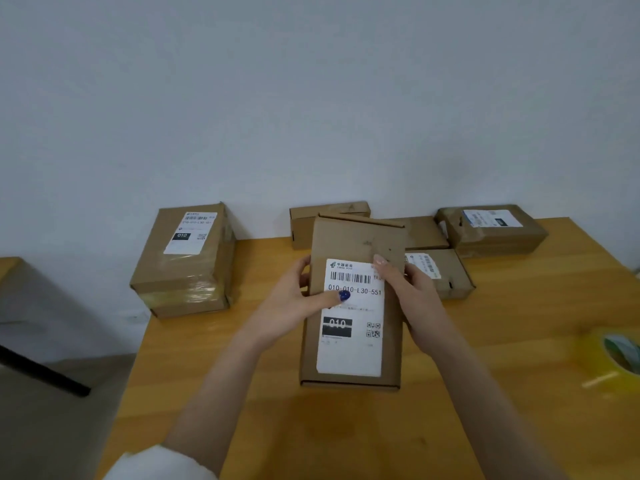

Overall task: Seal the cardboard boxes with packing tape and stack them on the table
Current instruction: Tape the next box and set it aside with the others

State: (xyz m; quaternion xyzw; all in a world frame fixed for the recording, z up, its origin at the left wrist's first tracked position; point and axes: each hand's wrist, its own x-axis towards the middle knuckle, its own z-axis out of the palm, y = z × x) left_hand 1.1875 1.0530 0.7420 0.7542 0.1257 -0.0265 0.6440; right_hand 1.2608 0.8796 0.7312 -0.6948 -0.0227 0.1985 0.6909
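Head view: left hand and right hand, fingers curled round its side edges, hold a labelled, apparently untaped box at mid-counter. Step looks like positioning; sealing next calls for fetching the tape roll, far right.

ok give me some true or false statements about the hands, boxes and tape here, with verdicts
1. The left hand and right hand both hold the labelled box. True.
2. The tape roll is in the right hand. False: it lies on the table near the right edge, apart from both hands.
3. A stack of taped boxes sits at the table's far left corner. True.
4. The held box's label faces down. False: it faces up, toward the camera.
5. Nothing lies beyond the labelled box. False: several loose boxes lie at the table's far side.
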